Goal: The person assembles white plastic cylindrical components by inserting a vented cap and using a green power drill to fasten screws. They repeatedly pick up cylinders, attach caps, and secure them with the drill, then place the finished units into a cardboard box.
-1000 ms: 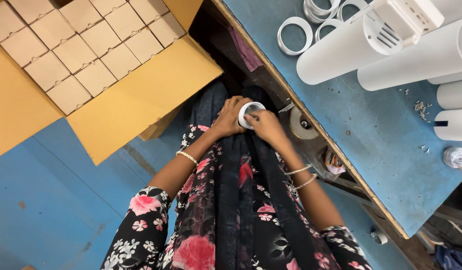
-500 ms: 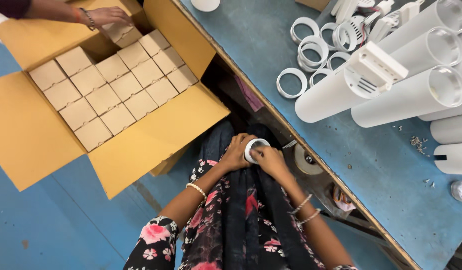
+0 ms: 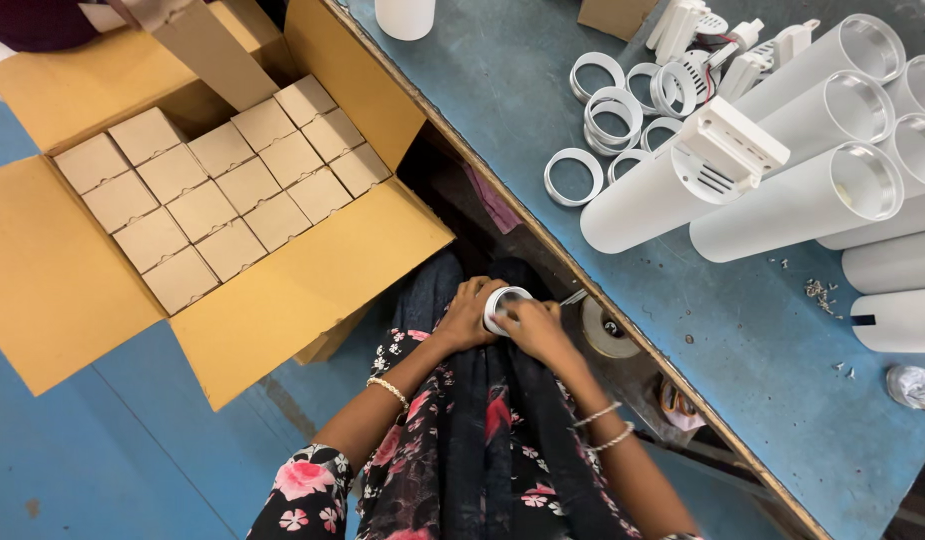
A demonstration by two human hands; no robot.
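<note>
Landmark: the blue counter, its edge running diagonally just right of your hands.
Held piece: a small white cylinder sits in your lap just below the counter edge, open end tilted up toward you, likely so you can see into it.
Left hand: your fingers are clamped around the cylinder's left side, bracing it.
Right hand: your fingers are closed on its right rim, thumb near the opening, as if pressing or turning something there.
On the counter: long white tubes lie side by side, with loose white rings grouped beyond them, within reach.
Off the counter's left edge: an open cardboard carton packed with small boxes in neat rows.
</note>
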